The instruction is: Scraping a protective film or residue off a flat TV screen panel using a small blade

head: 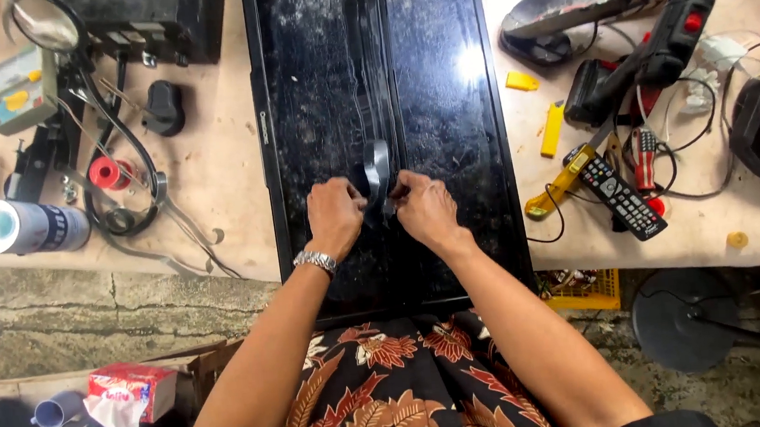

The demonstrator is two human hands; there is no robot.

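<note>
From the head camera, a flat black screen panel [443, 98] lies face up down the middle of the frame, its near end hanging over the edge of the bench [220, 163] toward the person's lap, which puts the dusty surface within easy reach of both arms. The left hand [334, 216] and the right hand [425, 208] meet at the centre of the panel, fingers curled and pinched on a roll of dark tape [379, 170] that stands on edge between them; a long strip of the same tape [375, 49] runs straight up the panel toward the top of the frame, and it seems the roll is held low and close so the strip lies flat along that line. A metal wristwatch [316, 262] sits on the left wrist. Tools have been pushed to either side, leaving the panel free: at the upper left a magnifier on a bent arm [47, 23], a red spool [104, 172] and a spray can lying on its side [28, 226]; at the right a black power drill [675, 27], a remote control [621, 197] and yellow plastic pieces [553, 128]. At the lower left, off the bench, rests a red and white packet [130, 391].
</note>
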